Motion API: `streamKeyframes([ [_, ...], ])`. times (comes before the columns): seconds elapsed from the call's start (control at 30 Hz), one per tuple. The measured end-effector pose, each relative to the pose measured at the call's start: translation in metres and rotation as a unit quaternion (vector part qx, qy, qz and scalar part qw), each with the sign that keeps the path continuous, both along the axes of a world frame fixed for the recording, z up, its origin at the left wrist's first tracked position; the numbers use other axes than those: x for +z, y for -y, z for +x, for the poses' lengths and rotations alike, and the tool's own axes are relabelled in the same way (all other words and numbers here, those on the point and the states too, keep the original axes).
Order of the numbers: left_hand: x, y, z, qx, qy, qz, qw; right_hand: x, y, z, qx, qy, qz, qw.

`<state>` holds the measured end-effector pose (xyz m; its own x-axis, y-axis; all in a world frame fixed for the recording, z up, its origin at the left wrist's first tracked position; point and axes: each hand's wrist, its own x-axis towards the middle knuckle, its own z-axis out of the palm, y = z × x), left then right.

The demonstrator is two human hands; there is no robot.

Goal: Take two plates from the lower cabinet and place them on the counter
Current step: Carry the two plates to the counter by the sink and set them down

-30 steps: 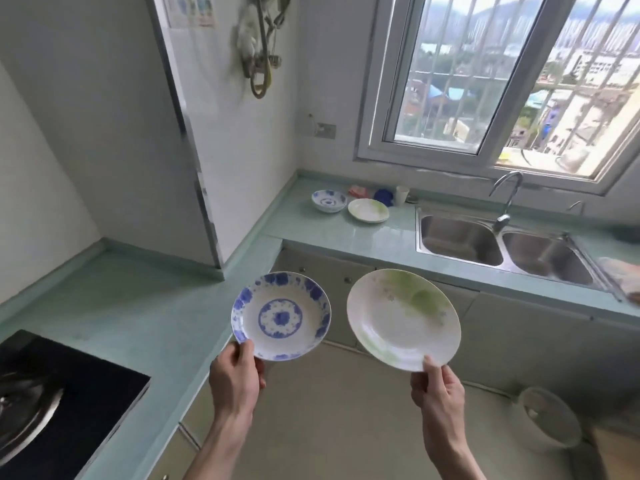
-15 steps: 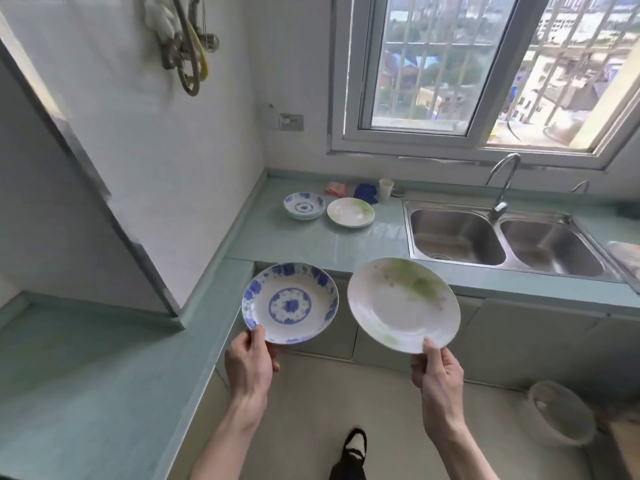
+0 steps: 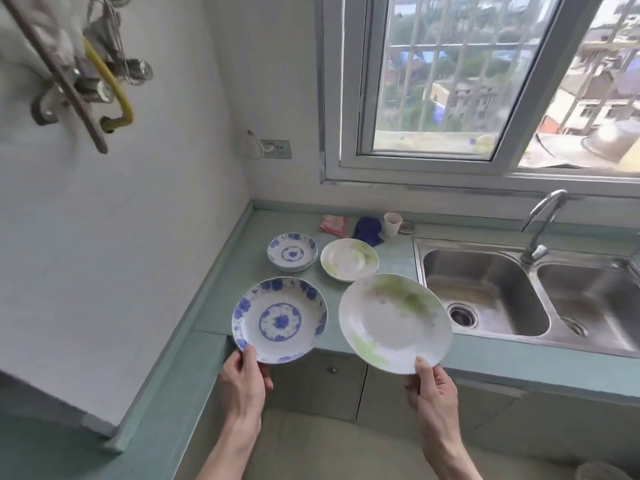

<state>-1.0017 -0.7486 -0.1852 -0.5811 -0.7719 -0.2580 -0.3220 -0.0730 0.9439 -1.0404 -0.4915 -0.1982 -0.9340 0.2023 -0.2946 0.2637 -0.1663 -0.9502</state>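
Note:
My left hand [image 3: 244,377] pinches the near rim of a blue-and-white patterned plate [image 3: 280,319], held tilted over the front edge of the pale green counter [image 3: 228,289]. My right hand [image 3: 431,388] grips the near rim of a larger white plate with green markings [image 3: 394,322], also tilted, beside the sink. Further back on the counter rest a short stack of blue-and-white plates [image 3: 292,251] and a white-and-green plate [image 3: 349,259].
A double steel sink [image 3: 485,299] with a tap [image 3: 542,223] lies to the right. A pink cloth [image 3: 333,224], blue cloth [image 3: 367,230] and small cup [image 3: 392,224] sit by the back wall. Lower cabinet doors [image 3: 325,386] are closed below the counter.
The view has moved closer to the counter by the sink. Both held plates now hover over the counter's front edge, nearer the plates resting there.

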Motion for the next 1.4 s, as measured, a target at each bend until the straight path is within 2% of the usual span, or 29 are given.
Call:
streamKeyframes([
  [0.37,0.0,0.02,-0.122,0.006,0.003,0.045,0.999,-0.004,0.027,-0.133,0.052,-0.002,0.027,0.998],
  [0.87,-0.042,0.102,-0.294,0.003,0.032,0.096,0.995,-0.045,0.11,-0.282,0.02,0.024,-0.015,0.999],
  [1.13,-0.089,0.135,-0.353,-0.007,0.078,0.132,0.988,-0.085,0.142,-0.321,-0.017,0.081,-0.036,0.996],
  [1.4,-0.123,0.142,-0.373,-0.003,0.122,0.15,0.981,-0.12,0.149,-0.334,-0.033,0.144,0.002,0.989],
])
